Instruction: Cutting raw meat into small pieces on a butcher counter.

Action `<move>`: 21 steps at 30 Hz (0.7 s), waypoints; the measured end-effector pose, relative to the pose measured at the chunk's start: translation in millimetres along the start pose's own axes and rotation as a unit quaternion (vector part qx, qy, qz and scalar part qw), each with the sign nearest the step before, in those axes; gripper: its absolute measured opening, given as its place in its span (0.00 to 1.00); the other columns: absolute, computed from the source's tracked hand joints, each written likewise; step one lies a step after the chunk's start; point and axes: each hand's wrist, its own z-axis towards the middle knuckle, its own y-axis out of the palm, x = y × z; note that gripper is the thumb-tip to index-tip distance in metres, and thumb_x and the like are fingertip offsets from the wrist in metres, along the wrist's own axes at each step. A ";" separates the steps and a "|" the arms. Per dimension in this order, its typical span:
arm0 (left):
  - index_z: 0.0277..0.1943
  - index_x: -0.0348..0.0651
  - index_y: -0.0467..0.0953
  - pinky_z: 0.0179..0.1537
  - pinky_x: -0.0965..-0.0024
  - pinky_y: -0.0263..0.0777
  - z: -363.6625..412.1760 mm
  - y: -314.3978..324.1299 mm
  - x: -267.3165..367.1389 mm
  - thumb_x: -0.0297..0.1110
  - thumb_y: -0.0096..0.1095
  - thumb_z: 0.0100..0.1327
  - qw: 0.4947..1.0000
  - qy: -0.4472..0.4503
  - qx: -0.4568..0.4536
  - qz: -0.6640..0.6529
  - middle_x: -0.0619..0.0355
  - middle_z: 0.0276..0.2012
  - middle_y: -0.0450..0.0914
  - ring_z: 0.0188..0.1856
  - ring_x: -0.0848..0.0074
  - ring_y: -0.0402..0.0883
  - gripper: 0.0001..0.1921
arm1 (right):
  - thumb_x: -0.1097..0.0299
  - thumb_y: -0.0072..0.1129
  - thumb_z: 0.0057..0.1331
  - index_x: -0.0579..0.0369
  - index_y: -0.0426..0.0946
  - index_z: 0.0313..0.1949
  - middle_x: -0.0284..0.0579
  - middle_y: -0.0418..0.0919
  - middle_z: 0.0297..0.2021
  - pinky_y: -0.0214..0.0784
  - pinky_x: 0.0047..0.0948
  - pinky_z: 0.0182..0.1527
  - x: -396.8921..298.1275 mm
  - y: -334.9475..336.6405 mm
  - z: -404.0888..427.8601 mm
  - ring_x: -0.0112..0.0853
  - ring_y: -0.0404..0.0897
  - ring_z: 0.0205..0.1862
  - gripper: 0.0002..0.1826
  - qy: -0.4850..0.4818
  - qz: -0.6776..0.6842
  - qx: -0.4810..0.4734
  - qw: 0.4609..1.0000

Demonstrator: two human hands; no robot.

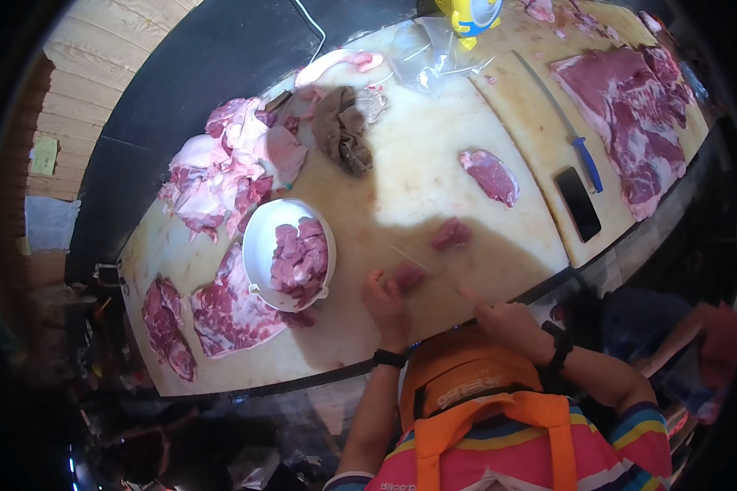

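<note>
My left hand (388, 307) rests its fingertips against a small piece of raw meat (408, 277) on the cutting board (368, 344) in front of me. In my right hand (506, 325) is a long thin-bladed knife (427, 268), its blade reaching left across the board just beyond that piece. Another chunk of raw meat (451, 234) lies a little farther off, and a larger cut with a fat edge (490, 177) beyond it. To the left, a white plastic bowl (257, 245) holds several meat chunks (300, 258) and stands partly over a slab of meat (233, 319).
Fatty meat trimmings (221, 166) are piled at the left, near a brown cloth (342, 132). On the right lie a blue-handled knife (586, 163), a black phone (578, 204) and a large meat slab (632, 123). A person's arm (675, 344) shows beyond the board's near right edge.
</note>
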 end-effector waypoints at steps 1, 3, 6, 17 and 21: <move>0.54 0.37 0.71 0.56 0.53 0.64 -4.1 3.2 -2.0 0.35 0.57 0.70 1.000 -0.001 -0.010 0.001 0.45 0.47 0.77 0.52 0.51 0.74 0.15 | 0.65 0.54 0.69 0.44 0.54 0.75 0.49 0.76 0.17 0.72 0.44 0.19 -4.7 3.2 0.0 0.46 0.79 0.18 0.36 -0.033 -0.002 0.006 0.999; 0.53 0.38 0.72 0.56 0.52 0.64 -10.5 5.8 2.6 0.35 0.57 0.70 0.999 -0.008 -0.042 -0.005 0.46 0.47 0.76 0.52 0.52 0.73 0.14 | 0.65 0.54 0.69 0.44 0.54 0.74 0.48 0.76 0.17 0.72 0.43 0.19 -14.9 -1.2 0.9 0.46 0.79 0.18 0.36 -0.026 -0.011 -0.015 0.999; 0.52 0.39 0.72 0.54 0.52 0.64 -10.3 15.7 6.4 0.34 0.58 0.69 0.998 0.006 -0.054 0.003 0.46 0.45 0.76 0.51 0.52 0.73 0.12 | 0.66 0.55 0.68 0.45 0.55 0.74 0.48 0.76 0.18 0.72 0.42 0.19 -16.6 1.3 3.0 0.46 0.80 0.18 0.36 -0.014 -0.023 -0.040 0.999; 0.44 0.38 0.72 0.52 0.52 0.64 -5.9 22.1 4.1 0.28 0.58 0.67 0.999 -0.006 -0.044 -0.013 0.46 0.44 0.75 0.48 0.51 0.72 0.07 | 0.68 0.55 0.67 0.45 0.50 0.76 0.54 0.76 0.22 0.71 0.41 0.20 -38.7 -18.1 5.9 0.46 0.79 0.20 0.40 0.012 -0.037 -0.117 0.992; 0.43 0.37 0.70 0.50 0.53 0.64 -3.7 22.1 -2.1 0.25 0.57 0.66 1.000 0.027 -0.009 -0.012 0.45 0.40 0.74 0.45 0.51 0.71 0.05 | 0.71 0.55 0.64 0.43 0.48 0.77 0.51 0.77 0.22 0.72 0.40 0.22 -35.4 -4.2 19.1 0.44 0.79 0.20 0.43 -0.010 -0.019 -0.111 0.994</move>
